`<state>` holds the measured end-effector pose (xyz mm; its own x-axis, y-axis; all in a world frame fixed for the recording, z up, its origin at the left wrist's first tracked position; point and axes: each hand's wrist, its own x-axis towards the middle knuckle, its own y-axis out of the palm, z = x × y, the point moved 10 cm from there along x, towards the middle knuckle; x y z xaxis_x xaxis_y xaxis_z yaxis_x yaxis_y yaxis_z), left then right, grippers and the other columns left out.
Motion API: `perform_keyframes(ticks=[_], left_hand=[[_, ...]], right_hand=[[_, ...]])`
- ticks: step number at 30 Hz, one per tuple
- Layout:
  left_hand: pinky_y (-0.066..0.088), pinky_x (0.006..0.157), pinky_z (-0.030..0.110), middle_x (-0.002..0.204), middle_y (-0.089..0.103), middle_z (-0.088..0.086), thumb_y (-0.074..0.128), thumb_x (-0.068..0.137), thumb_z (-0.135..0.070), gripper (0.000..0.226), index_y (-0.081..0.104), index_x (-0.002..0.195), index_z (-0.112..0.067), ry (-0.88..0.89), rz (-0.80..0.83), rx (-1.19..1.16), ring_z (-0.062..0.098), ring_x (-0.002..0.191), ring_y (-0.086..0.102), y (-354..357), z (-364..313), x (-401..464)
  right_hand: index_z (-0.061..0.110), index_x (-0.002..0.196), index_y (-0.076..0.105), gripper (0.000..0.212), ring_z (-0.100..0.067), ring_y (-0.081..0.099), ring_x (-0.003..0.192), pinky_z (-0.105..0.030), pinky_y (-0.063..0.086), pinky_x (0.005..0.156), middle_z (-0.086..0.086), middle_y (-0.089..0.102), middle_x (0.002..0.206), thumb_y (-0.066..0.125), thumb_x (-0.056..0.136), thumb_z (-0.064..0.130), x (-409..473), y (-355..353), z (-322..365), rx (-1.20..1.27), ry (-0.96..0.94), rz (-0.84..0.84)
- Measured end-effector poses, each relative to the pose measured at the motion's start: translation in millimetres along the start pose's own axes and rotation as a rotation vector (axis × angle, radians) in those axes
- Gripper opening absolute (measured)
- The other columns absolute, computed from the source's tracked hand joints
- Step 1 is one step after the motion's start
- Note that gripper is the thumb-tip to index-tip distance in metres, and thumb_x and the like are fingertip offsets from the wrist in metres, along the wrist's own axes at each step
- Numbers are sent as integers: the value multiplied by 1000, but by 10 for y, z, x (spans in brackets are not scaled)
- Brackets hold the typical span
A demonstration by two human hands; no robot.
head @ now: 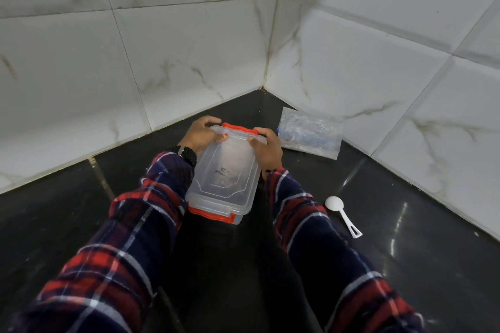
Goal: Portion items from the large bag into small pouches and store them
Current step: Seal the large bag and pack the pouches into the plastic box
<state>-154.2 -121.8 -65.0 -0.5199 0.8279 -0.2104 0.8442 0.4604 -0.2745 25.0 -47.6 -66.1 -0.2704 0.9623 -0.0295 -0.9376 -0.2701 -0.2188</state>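
Note:
A clear plastic storage box (224,178) with a lid and orange clips rests on the dark counter in the corner. My left hand (201,132) grips its far left corner, thumb on the lid. My right hand (267,147) grips the far right corner the same way. Dark small contents show faintly through the lid. A clear zip bag (311,132) with transparent contents lies flat to the right, against the wall. A white plastic scoop (342,215) lies on the counter at the right, bowl facing up.
The black polished counter (405,238) is bounded by white marble-patterned tiled walls (189,48) meeting in a corner just behind the box. A dark watch strap sits on my left wrist.

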Motion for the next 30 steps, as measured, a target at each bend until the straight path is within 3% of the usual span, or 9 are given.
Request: perform_keyframes(ticks=[4, 8, 12, 15, 17, 19, 21, 26, 30], left_hand=[[47, 93, 38, 118, 47, 7, 81, 72, -25, 53, 52, 115, -14, 175, -279, 361, 24, 107, 51, -173, -227, -234], [48, 83, 36, 104, 52, 2, 74, 80, -29, 31, 55, 102, -19, 349, -236, 620, 18, 93, 52, -120, -389, -644], [48, 78, 28, 93, 59, 0, 64, 87, -11, 9, 61, 95, -14, 553, -224, 620, 12, 84, 55, -266, -410, -1180], [48, 88, 23, 101, 64, 2, 58, 86, 2, 19, 66, 99, -10, 630, -189, 642, 13, 95, 61, -291, -206, -1523], [43, 100, 25, 110, 66, 7, 55, 83, 11, 30, 68, 102, -7, 669, -176, 650, 18, 110, 61, -283, -72, -1674], [36, 108, 31, 118, 66, 12, 55, 78, 18, 39, 68, 108, -4, 713, -173, 661, 22, 121, 57, -275, 20, -1765], [32, 111, 35, 126, 62, 14, 55, 75, 21, 50, 64, 117, -3, 738, -166, 690, 22, 127, 51, -252, 108, -1808], [26, 114, 37, 142, 49, 12, 53, 74, 22, 65, 53, 133, -5, 718, -122, 696, 19, 138, 35, -242, 261, -1847], [23, 114, 29, 149, 40, 6, 53, 75, 18, 72, 45, 140, -12, 686, -84, 703, 10, 142, 24, -234, 303, -1818]], right_hand=[[19, 131, 51, 44, -18, 43, 117, -31, 37, 101, -7, 48, 126, 62, 88, 16, -137, -69, 251, -261, -175, -70], [10, 117, 58, 26, -19, 49, 110, -29, 40, 98, -8, 55, 117, 56, 92, 11, -603, -124, 580, -346, -541, -25], [9, 110, 63, 24, -17, 52, 110, -24, 40, 99, -6, 58, 113, 52, 90, 17, -1220, -77, 563, -407, -784, 219], [12, 123, 59, 39, -15, 48, 122, -26, 34, 108, -6, 56, 126, 51, 90, 29, -1577, 77, 375, -617, -834, 459], [14, 134, 51, 49, -18, 42, 131, -32, 22, 117, -6, 52, 136, 56, 89, 33, -1714, 155, 256, -789, -919, 516], [16, 142, 40, 63, -20, 35, 137, -32, 9, 118, -7, 44, 144, 61, 87, 38, -1751, 189, 171, -908, -970, 518], [18, 146, 32, 73, -24, 35, 138, -35, 6, 116, -8, 42, 145, 65, 84, 40, -1759, 219, 117, -1006, -1024, 493], [13, 139, 43, 69, -28, 50, 126, -43, 22, 112, -10, 55, 134, 75, 79, 30, -1804, 272, 128, -1091, -1161, 322], [10, 134, 51, 67, -29, 55, 121, -45, 27, 109, -10, 60, 129, 78, 76, 29, -1851, 256, 169, -1057, -1220, 237]])
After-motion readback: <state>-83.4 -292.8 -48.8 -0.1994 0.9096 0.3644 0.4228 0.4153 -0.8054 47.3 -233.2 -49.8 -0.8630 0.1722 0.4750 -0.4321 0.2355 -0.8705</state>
